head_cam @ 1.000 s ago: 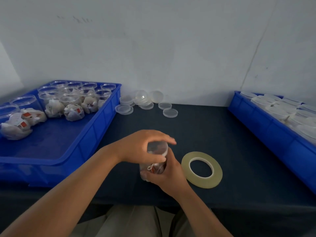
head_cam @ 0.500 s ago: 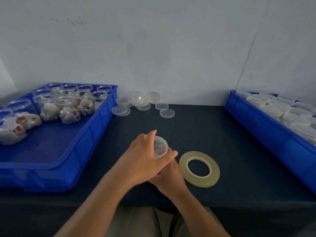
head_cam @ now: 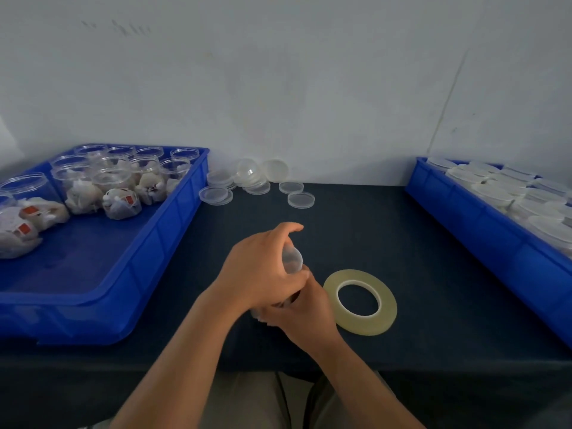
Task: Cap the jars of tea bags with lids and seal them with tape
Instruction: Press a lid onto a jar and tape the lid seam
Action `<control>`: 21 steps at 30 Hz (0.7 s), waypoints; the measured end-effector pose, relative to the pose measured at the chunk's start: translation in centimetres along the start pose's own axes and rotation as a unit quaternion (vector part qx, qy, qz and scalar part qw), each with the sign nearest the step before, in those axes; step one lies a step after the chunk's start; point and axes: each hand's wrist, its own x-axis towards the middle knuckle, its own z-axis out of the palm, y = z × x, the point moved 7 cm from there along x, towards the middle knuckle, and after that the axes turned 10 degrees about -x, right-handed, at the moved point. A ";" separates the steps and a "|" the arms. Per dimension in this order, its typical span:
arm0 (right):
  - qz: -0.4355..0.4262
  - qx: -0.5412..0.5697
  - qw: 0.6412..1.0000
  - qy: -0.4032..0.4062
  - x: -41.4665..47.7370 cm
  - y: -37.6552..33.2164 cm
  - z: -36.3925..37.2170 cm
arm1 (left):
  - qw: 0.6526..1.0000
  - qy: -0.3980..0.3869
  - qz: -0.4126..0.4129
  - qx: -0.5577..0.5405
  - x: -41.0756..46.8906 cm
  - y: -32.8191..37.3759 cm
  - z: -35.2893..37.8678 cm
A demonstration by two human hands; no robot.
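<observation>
Clear plastic jar [head_cam: 292, 258], mostly hidden, sits over the dark tabletop [head_cam: 433, 289] at centre, clamped between both hands: left hand [head_cam: 263, 270] wrapped over its lidded top, right hand [head_cam: 301, 314] gripping low. No writing is readable on it. Just right lies a yellowish ring of tape [head_cam: 360, 301]. Loose clear lids [head_cam: 257, 184] sit behind; open jars with red-tagged tea bags [head_cam: 120, 184] fill the left blue tray [head_cam: 154, 243].

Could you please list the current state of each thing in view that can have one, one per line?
Jar in hands: held, lid on top, body mostly hidden.
Left hand: closed over the lid.
Right hand: gripping the jar's lower part.
Tape roll: flat on the table, untouched.
Jars in left bin: open, uncapped.
Loose lids: lying by the wall.
Jars in right bin: capped.
</observation>
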 end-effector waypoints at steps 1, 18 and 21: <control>0.003 0.001 1.000 0.000 0.0 -0.1 -0.1 | 1.000 -0.005 0.009 -0.007 0.0 0.0 -0.1; -0.053 -0.126 0.985 -0.102 -1.1 -2.0 -3.9 | 0.995 -0.073 0.051 -0.039 -0.2 0.1 -0.1; -0.011 -0.412 0.906 -0.095 -2.3 2.4 -8.2 | 0.995 -0.069 0.053 -0.045 -0.1 -0.2 0.0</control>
